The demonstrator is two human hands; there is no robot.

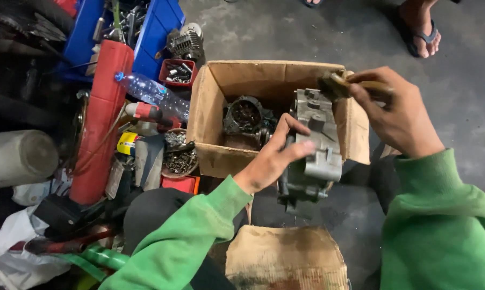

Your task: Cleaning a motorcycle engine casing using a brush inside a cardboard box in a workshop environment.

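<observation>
Engine casing (315, 145), a grey cast-metal block with bosses and lugs, is held upright above the front edge of a cardboard box (213, 96), over the dark concrete floor (457, 96). The left hand (277, 156) grips it from the side, thumb across the face and fingers wrapped behind, so the flat face is turned up toward the person; this hold seems meant to steady the heavy part while the other hand works on it. The right hand (398, 110) is closed around a dirty brush (339, 85) with a wooden handle, its worn head resting against the top corner of the casing, apparently placed there for scrubbing. Both sleeves are green.

The box stands open with its 4 flaps spread, and inside lies at least 1 other round, dark engine part (245, 115); what lies deeper is in shadow. A second piece of stained cardboard (285, 260) lies on the floor just below the casing, perhaps to catch dirt.

To the left, a round bowl (179, 156) holds small bolts and nuts, and a small red tray (178, 72) holds sockets or bits. Blue bins (156, 32) behind carry more tools. A clear plastic bottle (153, 91) leans beside a red cylinder (102, 123). Another person's foot in a sandal (422, 27) stands well apart at the top right
</observation>
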